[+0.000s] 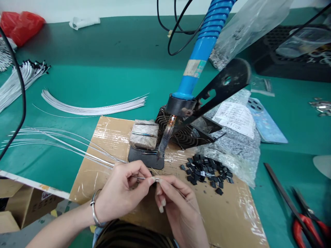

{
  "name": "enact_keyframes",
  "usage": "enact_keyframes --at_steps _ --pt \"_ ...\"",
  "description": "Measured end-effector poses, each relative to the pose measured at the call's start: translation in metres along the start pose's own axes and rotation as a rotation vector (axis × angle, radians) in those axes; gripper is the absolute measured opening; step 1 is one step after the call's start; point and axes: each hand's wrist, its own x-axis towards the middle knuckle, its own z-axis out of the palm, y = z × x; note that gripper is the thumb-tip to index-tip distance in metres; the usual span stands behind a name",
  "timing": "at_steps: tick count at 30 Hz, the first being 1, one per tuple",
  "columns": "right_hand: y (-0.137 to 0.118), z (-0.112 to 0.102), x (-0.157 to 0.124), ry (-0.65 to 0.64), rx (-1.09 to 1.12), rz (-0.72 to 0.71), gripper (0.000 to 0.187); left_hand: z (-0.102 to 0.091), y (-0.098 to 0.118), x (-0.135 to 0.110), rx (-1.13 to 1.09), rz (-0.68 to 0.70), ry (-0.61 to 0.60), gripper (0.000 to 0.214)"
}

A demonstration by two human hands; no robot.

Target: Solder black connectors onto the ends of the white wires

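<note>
My left hand [121, 191] pinches the ends of several thin white wires [64, 144] that fan out to the left over the cardboard sheet [227, 220]. My right hand [176, 203] is closed in a pinch against the wire tip, with a fine strand trailing from it toward the right. The two hands meet fingertip to fingertip just in front of the soldering iron stand [146, 156]. A blue-handled soldering iron [199, 55] rests in the stand, tip down. A pile of small black parts [208, 172] lies to the right of my hands.
A small black fan [186, 136] sits behind the iron. More white wire bundles [93, 108] lie on the green table [108, 62]. Plastic bags of parts [232, 137] are at right, red-handled scissors [307, 220] at lower right, a cardboard box [26, 203] at lower left.
</note>
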Motion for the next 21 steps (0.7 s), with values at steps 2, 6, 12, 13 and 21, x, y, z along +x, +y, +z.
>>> enact_keyframes --at_steps 2,6,12,13,21 --pt "0.0013 0.0011 0.0005 0.002 0.01 0.0 0.023 0.0012 -0.001 -0.0001 0.0 0.004 0.011 0.023" --pt "0.0037 0.0025 0.0008 0.006 0.033 -0.001 0.023 0.0044 -0.0039 -0.0007 0.001 0.016 0.042 0.023" --pt "0.0054 0.0037 -0.001 0.024 0.053 -0.006 0.024 0.0063 -0.0065 -0.0008 -0.013 0.015 0.053 0.024" --pt "0.0054 0.0038 -0.0011 0.023 0.054 -0.006 0.024 0.0063 -0.0065 -0.0006 -0.013 0.014 0.053 0.024" --pt "0.0036 0.0078 -0.0015 0.052 0.05 0.006 0.026 0.0062 -0.0056 -0.0011 0.005 0.026 0.072 0.024"
